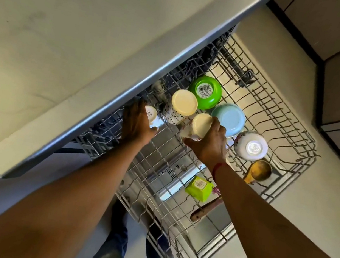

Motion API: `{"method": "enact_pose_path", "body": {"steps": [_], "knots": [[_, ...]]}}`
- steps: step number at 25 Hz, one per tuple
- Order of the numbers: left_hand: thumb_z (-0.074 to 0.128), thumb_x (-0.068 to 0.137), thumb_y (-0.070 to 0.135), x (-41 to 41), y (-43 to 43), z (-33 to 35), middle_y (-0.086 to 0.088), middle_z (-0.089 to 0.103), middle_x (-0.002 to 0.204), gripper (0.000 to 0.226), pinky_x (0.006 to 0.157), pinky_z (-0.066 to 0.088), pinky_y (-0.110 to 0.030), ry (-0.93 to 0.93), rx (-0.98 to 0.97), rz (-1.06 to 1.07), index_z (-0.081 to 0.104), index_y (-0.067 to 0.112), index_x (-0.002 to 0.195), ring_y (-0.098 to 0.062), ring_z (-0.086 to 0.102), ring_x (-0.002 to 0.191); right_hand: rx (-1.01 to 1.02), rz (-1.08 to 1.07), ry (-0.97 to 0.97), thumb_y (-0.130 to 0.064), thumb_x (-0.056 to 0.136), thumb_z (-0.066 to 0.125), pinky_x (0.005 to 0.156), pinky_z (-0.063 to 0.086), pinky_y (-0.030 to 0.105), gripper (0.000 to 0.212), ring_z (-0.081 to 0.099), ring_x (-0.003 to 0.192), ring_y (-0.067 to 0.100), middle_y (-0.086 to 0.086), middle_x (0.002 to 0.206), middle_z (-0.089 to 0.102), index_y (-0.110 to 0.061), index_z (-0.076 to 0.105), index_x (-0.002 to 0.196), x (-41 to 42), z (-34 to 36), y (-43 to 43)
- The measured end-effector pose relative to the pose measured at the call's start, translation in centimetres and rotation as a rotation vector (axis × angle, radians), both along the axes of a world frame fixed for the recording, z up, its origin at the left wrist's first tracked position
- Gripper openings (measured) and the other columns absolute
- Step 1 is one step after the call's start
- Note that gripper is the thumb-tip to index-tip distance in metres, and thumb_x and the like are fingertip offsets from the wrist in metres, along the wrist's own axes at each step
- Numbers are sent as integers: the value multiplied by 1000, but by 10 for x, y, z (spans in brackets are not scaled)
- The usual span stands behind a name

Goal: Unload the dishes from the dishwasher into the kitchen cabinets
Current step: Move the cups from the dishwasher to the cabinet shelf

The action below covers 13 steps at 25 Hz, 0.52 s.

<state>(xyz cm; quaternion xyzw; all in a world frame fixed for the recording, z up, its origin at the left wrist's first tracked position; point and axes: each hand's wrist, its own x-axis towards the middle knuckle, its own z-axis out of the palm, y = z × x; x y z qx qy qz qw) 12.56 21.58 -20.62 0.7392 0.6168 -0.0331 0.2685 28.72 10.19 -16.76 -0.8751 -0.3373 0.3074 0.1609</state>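
In the pulled-out dishwasher rack [295, 132], below the counter [66, 42] edge, I see the right hand [209, 145] wrapped around an upturned cream mug [199, 126], thumb and fingers clamped on its sides. The left hand [137, 123] curls around a small white cup [151, 113] just under the counter edge. Beside them sit a patterned mug [179, 110], a green bowl [205, 92], a pale blue bowl [231, 119] and a white bowl [251, 145], all upside down.
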Motion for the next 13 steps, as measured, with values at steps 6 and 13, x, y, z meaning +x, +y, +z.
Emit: {"method": "enact_pose_path", "body": {"steps": [6,13], "knots": [[78,76,31,6,3,-13,-16,40,148,80,115,17,-48,120,153,-42,37,10,142,-38,26,140,37,-55,35,-36,72,81,96,42,40,100,46,121,36,17,135,42,-10,22,147,2,-11,4],[82,72,24,2,-9,-9,-22,41,142,70,100,44,-51,48,159,-18,48,14,132,-40,32,133,116,-124,6,-38,66,84,87,42,32,85,49,115,30,12,128,51,-12,40,134,1,-9,-15]]}}
